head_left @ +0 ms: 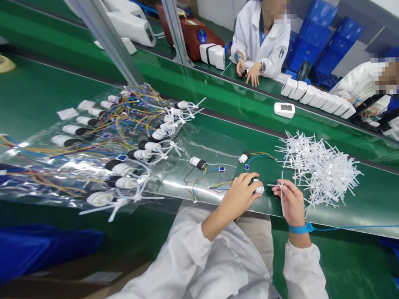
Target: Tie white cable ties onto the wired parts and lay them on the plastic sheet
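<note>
My left hand (pixel 243 190) is closed around a small white-and-black cylindrical motor (pixel 259 189), whose white end shows past the fingertips. My right hand (pixel 290 199) pinches a thin white branched tube piece (pixel 281 191), just right of that motor and apart from it. Beyond my left hand lies another small motor (pixel 243 157) with coloured wires and a small blue part (pixel 247 167). A further wired motor (pixel 197 162) rests to the left on the clear sheet. To the right of my right hand spreads a large heap of white tube pieces (pixel 321 169).
Several wired motors with white tubes (pixel 150 145) lie on clear plastic (pixel 39 166) at left. A blue wrist cord (pixel 352 227) runs right from my right wrist. Across the bench, two people work by a row of white devices (pixel 318 98). A metal post (pixel 109 41) rises at back left.
</note>
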Motion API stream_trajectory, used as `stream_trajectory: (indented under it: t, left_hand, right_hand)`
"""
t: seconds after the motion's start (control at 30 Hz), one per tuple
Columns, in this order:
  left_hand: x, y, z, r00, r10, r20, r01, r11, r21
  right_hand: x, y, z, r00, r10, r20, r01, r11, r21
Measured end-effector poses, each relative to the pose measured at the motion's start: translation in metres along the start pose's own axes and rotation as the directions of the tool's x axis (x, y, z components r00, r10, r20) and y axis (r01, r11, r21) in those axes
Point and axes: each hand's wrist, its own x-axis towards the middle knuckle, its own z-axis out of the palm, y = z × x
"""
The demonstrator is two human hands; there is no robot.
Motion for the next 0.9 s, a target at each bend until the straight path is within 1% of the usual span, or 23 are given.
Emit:
stream_trajectory:
  t: [0.17,0.4,0.53,0.6,0.7,0.8,0.9]
  left_hand:
    - [-0.001,-0.001,-0.001,0.999,0.007,-0.048,-0.011,0.997,-0.082]
    - [-0.001,-0.004,-0.003,0.997,0.017,-0.080,-0.033,0.979,-0.203]
    - [-0.002,-0.002,-0.005,0.992,0.006,-0.123,-0.040,0.960,-0.279]
    - [-0.002,-0.001,-0.007,0.990,-0.010,-0.138,-0.029,0.961,-0.275]
    - [-0.003,0.000,-0.010,0.991,-0.021,-0.130,-0.010,0.973,-0.232]
    - [-0.004,0.000,-0.012,0.995,-0.013,-0.097,-0.008,0.977,-0.215]
    - [-0.003,-0.001,-0.011,0.997,-0.008,-0.076,-0.008,0.977,-0.213]
  right_hand:
    - [-0.001,0.006,-0.005,1.000,0.017,0.009,-0.017,1.000,0.013]
    - [-0.001,0.004,-0.003,0.997,0.007,0.075,0.000,0.995,-0.100]
    - [-0.003,0.004,-0.005,0.996,-0.002,0.086,0.012,0.994,-0.112]
    - [-0.004,0.003,-0.005,0.994,0.007,0.105,0.007,0.991,-0.131]
    - [-0.006,0.001,-0.003,0.989,0.021,0.143,0.006,0.983,-0.184]
    - [-0.010,0.000,0.006,0.987,0.002,0.160,0.028,0.983,-0.181]
    - [-0.012,0.000,0.018,0.989,-0.029,0.142,0.054,0.982,-0.179]
